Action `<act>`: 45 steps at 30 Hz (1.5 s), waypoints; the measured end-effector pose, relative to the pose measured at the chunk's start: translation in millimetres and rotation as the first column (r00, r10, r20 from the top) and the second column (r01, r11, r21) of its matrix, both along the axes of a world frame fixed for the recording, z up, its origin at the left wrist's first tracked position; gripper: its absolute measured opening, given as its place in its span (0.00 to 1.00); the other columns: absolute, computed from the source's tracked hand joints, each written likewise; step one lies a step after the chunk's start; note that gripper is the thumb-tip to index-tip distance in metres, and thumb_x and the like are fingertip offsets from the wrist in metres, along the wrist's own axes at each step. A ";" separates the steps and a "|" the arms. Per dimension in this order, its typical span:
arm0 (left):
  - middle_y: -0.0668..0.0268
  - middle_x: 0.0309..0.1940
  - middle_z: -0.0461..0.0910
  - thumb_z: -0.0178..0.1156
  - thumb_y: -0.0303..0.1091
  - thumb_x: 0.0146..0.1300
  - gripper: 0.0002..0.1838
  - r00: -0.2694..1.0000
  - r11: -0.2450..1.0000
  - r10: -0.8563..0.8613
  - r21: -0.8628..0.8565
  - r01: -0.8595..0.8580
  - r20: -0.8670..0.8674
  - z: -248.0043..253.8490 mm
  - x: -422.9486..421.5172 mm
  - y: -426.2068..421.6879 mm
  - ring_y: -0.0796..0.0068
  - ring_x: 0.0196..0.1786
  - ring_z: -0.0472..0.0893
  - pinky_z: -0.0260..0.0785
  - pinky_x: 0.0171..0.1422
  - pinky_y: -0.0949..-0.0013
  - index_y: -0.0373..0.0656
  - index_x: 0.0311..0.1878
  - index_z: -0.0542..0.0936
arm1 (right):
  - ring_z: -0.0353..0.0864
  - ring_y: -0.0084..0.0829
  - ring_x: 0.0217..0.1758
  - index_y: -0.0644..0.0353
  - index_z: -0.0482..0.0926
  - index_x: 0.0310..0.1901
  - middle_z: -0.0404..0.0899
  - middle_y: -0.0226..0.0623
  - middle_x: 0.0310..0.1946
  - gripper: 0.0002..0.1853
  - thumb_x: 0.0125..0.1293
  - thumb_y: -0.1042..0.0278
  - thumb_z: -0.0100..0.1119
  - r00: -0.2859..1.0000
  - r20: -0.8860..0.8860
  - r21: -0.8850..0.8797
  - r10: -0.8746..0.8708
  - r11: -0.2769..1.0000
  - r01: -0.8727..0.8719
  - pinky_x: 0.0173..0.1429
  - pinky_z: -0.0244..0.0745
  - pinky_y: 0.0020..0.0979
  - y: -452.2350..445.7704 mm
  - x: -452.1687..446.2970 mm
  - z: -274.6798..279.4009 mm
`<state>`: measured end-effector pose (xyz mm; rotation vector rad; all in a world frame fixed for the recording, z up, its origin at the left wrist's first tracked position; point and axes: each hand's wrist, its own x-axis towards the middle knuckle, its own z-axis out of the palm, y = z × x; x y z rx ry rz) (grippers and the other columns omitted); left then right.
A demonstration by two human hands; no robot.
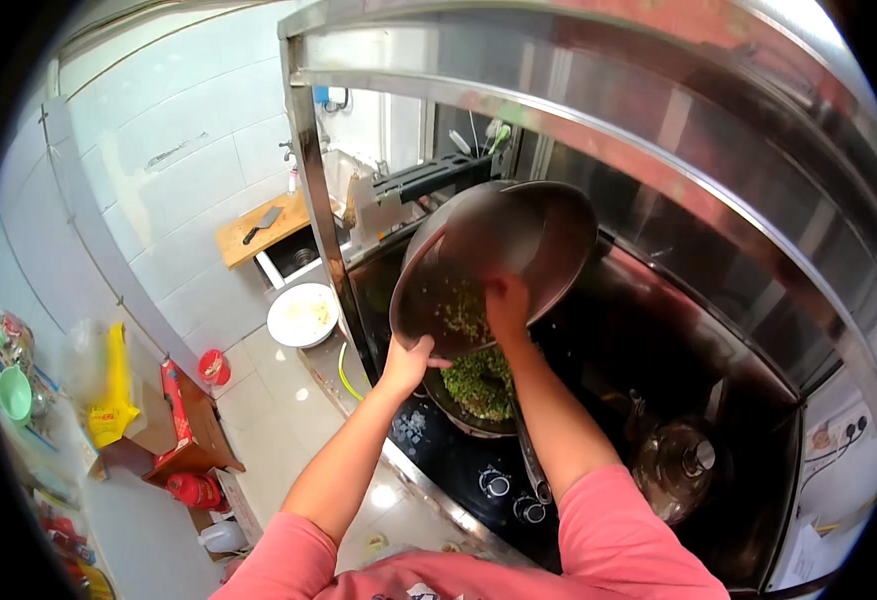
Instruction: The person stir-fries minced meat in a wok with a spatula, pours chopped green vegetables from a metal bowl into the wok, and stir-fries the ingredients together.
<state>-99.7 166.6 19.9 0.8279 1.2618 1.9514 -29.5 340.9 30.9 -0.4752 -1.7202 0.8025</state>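
Note:
A large metal bowl [558, 225] is tilted over a pan [445, 408] on the black stove. Chopped green food [478, 385] fills the pan, and some pieces cling inside the bowl. My left hand [413, 362] grips the bowl's lower left rim, with the thumb on the rim. Inside the bowl, near the clinging pieces, is my right hand [506, 303], its fingers bent and blurred; whether they hold anything is hidden. The pan's handle [530, 455] runs down beside my right forearm.
A glass-lidded pot [673, 470] stands at the stove's right. Left of the stove are a white bowl [302, 315], a cutting board [288, 222] with a cleaver [262, 224], and a sink [338, 178]. A metal frame post [320, 200] rises beside them. Stove knobs [495, 484] line the front.

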 end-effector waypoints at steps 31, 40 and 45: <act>0.54 0.51 0.73 0.44 0.20 0.61 0.21 0.987 0.996 -0.025 0.084 0.012 0.159 -22.3 17.5 -9.8 0.57 0.44 0.81 0.83 0.38 0.61 0.34 0.60 0.63 | 0.74 0.43 0.36 0.59 0.76 0.28 0.74 0.39 0.29 0.06 0.47 0.77 0.63 0.908 0.409 0.144 0.086 0.977 -0.158 0.41 0.69 0.39 -44.9 40.7 -35.1; 0.52 0.49 0.74 0.46 0.20 0.61 0.19 0.981 1.000 0.021 0.015 -0.024 0.191 -28.1 24.1 -22.4 0.54 0.42 0.81 0.83 0.37 0.58 0.28 0.56 0.65 | 0.71 0.47 0.49 0.58 0.77 0.38 0.73 0.43 0.41 0.13 0.48 0.72 0.67 0.900 0.407 0.303 -0.155 0.953 0.027 0.52 0.67 0.41 -62.8 48.0 -32.3; 0.52 0.50 0.73 0.47 0.21 0.61 0.20 0.976 0.998 0.013 0.054 -0.026 0.219 -25.1 23.6 -23.3 0.53 0.44 0.80 0.83 0.38 0.57 0.29 0.57 0.64 | 0.75 0.43 0.42 0.60 0.78 0.28 0.75 0.40 0.32 0.04 0.47 0.76 0.62 0.787 0.599 0.014 0.149 0.980 -0.196 0.47 0.71 0.38 -66.4 73.5 -21.8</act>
